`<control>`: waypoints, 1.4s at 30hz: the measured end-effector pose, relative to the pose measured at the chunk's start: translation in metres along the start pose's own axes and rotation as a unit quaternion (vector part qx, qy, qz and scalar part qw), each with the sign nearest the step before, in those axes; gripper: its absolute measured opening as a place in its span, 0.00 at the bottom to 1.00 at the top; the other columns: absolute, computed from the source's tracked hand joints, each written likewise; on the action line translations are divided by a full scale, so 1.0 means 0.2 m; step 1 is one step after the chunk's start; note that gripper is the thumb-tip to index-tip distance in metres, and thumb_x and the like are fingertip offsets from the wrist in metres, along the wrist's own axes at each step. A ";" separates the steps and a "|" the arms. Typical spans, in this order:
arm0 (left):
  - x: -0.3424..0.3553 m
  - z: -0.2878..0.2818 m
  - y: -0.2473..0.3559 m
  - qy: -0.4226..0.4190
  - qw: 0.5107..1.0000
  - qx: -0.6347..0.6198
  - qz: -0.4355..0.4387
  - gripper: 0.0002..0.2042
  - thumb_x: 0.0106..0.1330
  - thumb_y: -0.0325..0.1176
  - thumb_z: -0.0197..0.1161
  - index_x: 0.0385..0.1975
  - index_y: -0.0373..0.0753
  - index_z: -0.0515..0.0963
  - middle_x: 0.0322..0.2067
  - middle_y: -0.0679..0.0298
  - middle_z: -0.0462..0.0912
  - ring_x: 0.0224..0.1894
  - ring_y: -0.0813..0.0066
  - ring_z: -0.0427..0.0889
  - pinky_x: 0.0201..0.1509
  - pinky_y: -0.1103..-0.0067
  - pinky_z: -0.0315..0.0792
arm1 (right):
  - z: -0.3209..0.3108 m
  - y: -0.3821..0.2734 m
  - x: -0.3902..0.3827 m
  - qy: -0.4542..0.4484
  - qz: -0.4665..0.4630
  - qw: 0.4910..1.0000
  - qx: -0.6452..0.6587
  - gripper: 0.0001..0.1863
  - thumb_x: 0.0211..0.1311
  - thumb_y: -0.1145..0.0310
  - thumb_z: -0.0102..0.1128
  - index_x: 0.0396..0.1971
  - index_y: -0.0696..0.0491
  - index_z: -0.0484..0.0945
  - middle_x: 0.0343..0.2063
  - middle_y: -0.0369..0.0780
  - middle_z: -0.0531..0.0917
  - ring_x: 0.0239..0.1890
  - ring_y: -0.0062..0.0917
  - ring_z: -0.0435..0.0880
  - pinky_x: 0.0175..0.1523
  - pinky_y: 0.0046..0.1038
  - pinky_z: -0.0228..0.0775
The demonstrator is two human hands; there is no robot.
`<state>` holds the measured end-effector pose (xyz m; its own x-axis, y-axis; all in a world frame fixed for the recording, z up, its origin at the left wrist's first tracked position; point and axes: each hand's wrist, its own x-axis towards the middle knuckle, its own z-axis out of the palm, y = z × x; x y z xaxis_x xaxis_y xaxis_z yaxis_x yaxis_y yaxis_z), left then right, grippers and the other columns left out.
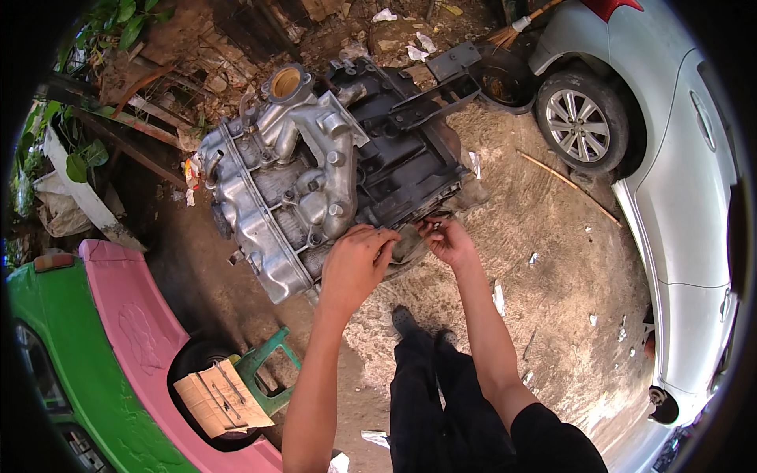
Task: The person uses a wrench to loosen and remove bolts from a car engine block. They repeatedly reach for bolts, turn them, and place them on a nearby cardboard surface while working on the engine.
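A large engine (272,185) lies on the ground in front of me, with ribbed silver castings on its left and a dark housing (406,169) on its right. My left hand (359,260) is at the near edge of the engine, its fingers curled together and the tips partly hidden. Just to the right, my right hand (448,239) is closed in a pinch by the near corner of the dark housing. Something small and dark shows at its fingertips, too small to name. A round silver pipe mouth (285,83) rises at the engine's far side.
A silver car (678,197) stands at the right, and a green and pink vehicle (134,315) at the lower left. A green plastic stool (272,366) and cardboard (213,398) bearing metal tools are beside it. A black basin (505,85), a stick (569,186) and paper scraps lie about.
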<state>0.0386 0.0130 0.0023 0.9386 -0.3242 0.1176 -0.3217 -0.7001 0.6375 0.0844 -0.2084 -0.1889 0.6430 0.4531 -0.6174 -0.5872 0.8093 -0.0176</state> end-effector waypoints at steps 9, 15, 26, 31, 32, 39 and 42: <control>0.00 0.01 0.00 0.024 1.000 -0.008 0.004 0.07 0.63 0.23 0.67 0.40 0.37 0.86 0.29 0.56 0.85 0.36 0.59 0.84 0.43 0.67 0.78 | 0.02 0.43 0.08 0.127 -0.220 0.916 -0.310 0.18 0.71 0.81 0.58 0.58 0.69 0.72 0.38 0.46 0.87 0.34 0.34 0.90 0.36 0.31 0.89; 0.00 0.01 -0.01 0.019 1.000 0.008 0.014 0.07 0.64 0.24 0.67 0.40 0.38 0.86 0.31 0.57 0.86 0.35 0.60 0.84 0.42 0.68 0.79 | -0.07 0.47 0.18 0.150 -0.274 0.855 -0.413 0.17 0.72 0.84 0.55 0.58 0.69 0.69 0.41 0.48 0.84 0.39 0.38 0.91 0.37 0.35 0.91; -0.01 0.01 0.00 0.013 1.000 -0.010 0.000 0.07 0.64 0.25 0.65 0.40 0.39 0.84 0.25 0.58 0.80 0.36 0.55 0.82 0.45 0.63 0.77 | -0.13 0.32 -0.02 0.034 -0.147 0.967 -0.205 0.15 0.80 0.71 0.51 0.57 0.64 0.71 0.40 0.43 0.82 0.33 0.22 0.81 0.24 0.21 0.68; -0.01 0.01 -0.01 -0.002 1.000 -0.008 -0.020 0.06 0.65 0.25 0.65 0.40 0.39 0.84 0.24 0.58 0.79 0.36 0.55 0.82 0.45 0.62 0.77 | -0.13 0.11 -0.04 -0.025 -0.030 0.993 -0.108 0.13 0.79 0.74 0.49 0.57 0.65 0.70 0.42 0.42 0.80 0.29 0.16 0.74 0.17 0.12 0.59; 0.00 0.01 -0.01 0.001 1.000 -0.011 -0.013 0.06 0.65 0.25 0.64 0.40 0.39 0.84 0.24 0.58 0.79 0.36 0.55 0.82 0.45 0.62 0.77 | -0.13 0.07 -0.04 -0.037 -0.004 0.996 -0.077 0.13 0.79 0.75 0.48 0.57 0.65 0.70 0.43 0.43 0.79 0.28 0.15 0.73 0.15 0.10 0.57; -0.01 0.01 -0.01 0.004 1.000 -0.011 -0.005 0.06 0.65 0.25 0.64 0.40 0.39 0.84 0.24 0.57 0.79 0.37 0.55 0.82 0.45 0.63 0.77 | -0.14 -0.01 0.00 -0.080 0.097 0.990 0.065 0.20 0.79 0.75 0.43 0.64 0.69 0.59 0.39 0.42 0.72 0.29 0.15 0.73 0.13 0.10 0.59; -0.01 0.01 -0.01 0.004 1.000 -0.015 -0.011 0.07 0.65 0.25 0.64 0.40 0.39 0.84 0.25 0.57 0.80 0.37 0.55 0.82 0.46 0.63 0.77 | -0.14 -0.04 0.01 -0.083 0.133 0.977 0.142 0.26 0.80 0.74 0.39 0.71 0.70 0.50 0.39 0.41 0.71 0.29 0.16 0.73 0.13 0.11 0.62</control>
<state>0.0378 0.0134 -0.0008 0.9464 -0.3041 0.1087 -0.2971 -0.6876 0.6625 0.0765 -0.2236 -0.2115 0.5702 0.6975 -0.4341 -0.5998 0.7145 0.3602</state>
